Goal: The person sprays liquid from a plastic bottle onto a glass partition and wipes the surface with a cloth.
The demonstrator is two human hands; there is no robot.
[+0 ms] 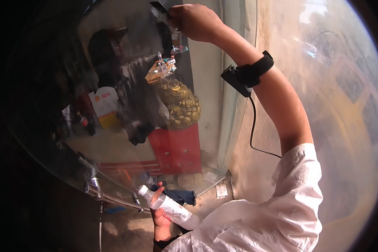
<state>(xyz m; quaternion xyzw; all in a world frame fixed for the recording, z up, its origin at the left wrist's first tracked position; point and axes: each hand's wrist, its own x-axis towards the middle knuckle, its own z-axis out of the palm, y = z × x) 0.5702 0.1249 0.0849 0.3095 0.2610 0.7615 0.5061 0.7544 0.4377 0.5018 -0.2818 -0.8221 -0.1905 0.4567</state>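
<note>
Low in the view, my left hand (160,215) is wrapped round a clear plastic bottle (172,210) with a white cap and a pale label. The bottle tilts, its cap pointing up and left. A dark blue cloth (181,196) shows right behind it; whether my fingers also hold it I cannot tell. My right arm is raised, and at the top my right hand (195,23) grips a flat black blade-like tool (158,7) close to a large glass pane (134,155). A whitish wet patch lies beside the tool. My fingertips there are partly hidden.
A black strap with a small box (236,80) and cable is on my right forearm. Through the glass appear a golden statue (180,105) on a red cabinet (176,147) and a table with bottles (158,72). A metal door handle (94,178) is at the lower left.
</note>
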